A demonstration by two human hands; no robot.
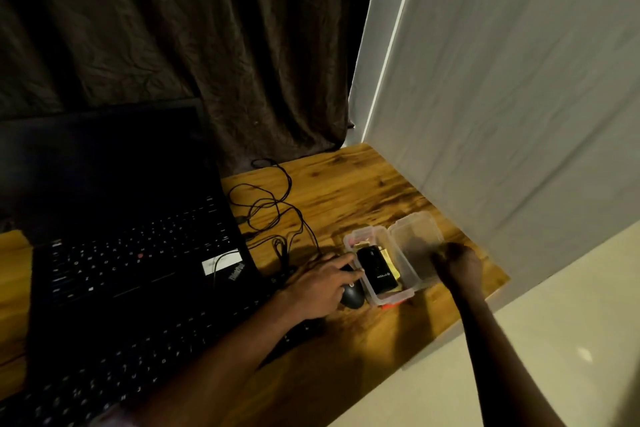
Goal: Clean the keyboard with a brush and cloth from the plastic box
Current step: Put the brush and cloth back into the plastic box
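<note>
A clear plastic box (373, 295) stands open on the wooden desk, right of the mouse. Inside it lies a black brush-like tool (377, 270) on top of a yellow cloth (396, 270). The clear lid (412, 239) is tilted up beside the box on its right. My right hand (462, 265), blurred, grips the lid's right edge with curled fingers. My left hand (322, 284) lies flat over the black mouse (354, 296), with its fingertips touching the box's left wall. A black keyboard (104, 378) lies in front of the laptop, under my left forearm.
An open black laptop (121, 218) stands at the left with its screen dark. Tangled black cables (273, 208) lie behind the mouse. A dark curtain hangs behind the desk, and a white sheet hangs along its right edge (485, 298).
</note>
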